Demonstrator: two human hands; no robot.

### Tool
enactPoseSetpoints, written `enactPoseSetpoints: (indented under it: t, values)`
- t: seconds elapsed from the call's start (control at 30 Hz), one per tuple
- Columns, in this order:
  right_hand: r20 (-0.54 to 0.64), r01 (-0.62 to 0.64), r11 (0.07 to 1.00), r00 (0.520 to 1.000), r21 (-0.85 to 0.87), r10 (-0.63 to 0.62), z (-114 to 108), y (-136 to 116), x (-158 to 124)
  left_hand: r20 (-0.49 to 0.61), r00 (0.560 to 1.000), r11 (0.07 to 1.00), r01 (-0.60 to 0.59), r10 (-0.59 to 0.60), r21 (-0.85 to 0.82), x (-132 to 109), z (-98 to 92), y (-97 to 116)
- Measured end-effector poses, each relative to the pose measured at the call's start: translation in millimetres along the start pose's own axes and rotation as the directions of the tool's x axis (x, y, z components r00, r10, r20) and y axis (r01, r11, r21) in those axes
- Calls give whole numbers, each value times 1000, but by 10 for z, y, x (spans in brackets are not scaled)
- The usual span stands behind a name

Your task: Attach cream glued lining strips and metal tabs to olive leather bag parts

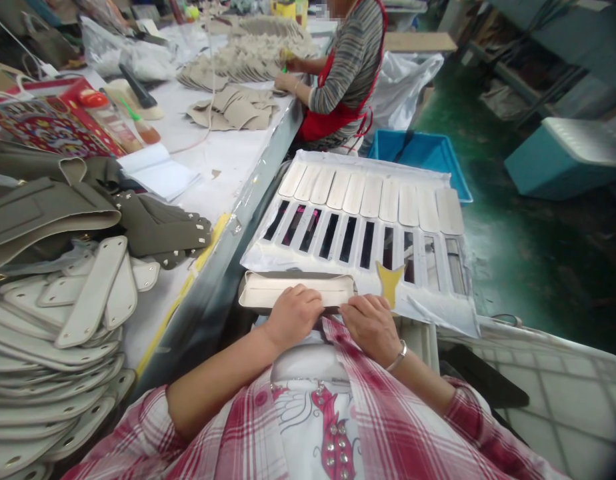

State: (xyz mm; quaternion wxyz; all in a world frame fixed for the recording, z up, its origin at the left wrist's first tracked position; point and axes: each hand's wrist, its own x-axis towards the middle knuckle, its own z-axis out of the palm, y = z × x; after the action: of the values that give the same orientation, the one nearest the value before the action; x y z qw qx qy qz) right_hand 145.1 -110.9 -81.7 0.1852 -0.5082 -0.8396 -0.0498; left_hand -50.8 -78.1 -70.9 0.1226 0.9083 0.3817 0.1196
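Note:
A long cream leather piece [268,291] lies across my lap, in front of a white slotted board [438,253]. My left hand [292,316] rests on the piece's near edge with fingers curled over it. My right hand [372,325], a bracelet at the wrist, presses its bent fingers on the piece's right end. Both hands grip the piece. Several cream strips [373,195] lie in a row on the board's far part, above dark slots. A yellow cut-out shape [390,281] sits on the board just beyond my right hand.
To my left a worktable [223,157] holds stacked cream straps [63,347], olive leather parts [153,227], papers and a red box [48,123]. Another person in a striped top and red apron [345,73] works at the far end. A blue bin [423,155] and white crate [548,393] stand to the right.

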Motion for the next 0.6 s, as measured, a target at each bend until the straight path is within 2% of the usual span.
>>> enactPoseSetpoints:
  t: [0.2, 0.4, 0.53, 0.6]
  values:
    - [-26, -44, 999, 999, -1, 44, -4, -37, 7, 33, 995, 992, 92, -89, -91, 96, -18, -12]
    - [14, -109, 994, 994, -22, 109, -20, -90, 39, 99, 984, 988, 152, -151, -6, 224, -29, 53]
    - [29, -296, 955, 955, 30, 295, 2, -77, 31, 163, 969, 982, 188, -187, 13, 295, -56, 90]
    - [56, -456, 886, 890, 81, 453, 8, -52, 21, 187, 962, 980, 201, -199, 9, 312, -76, 97]
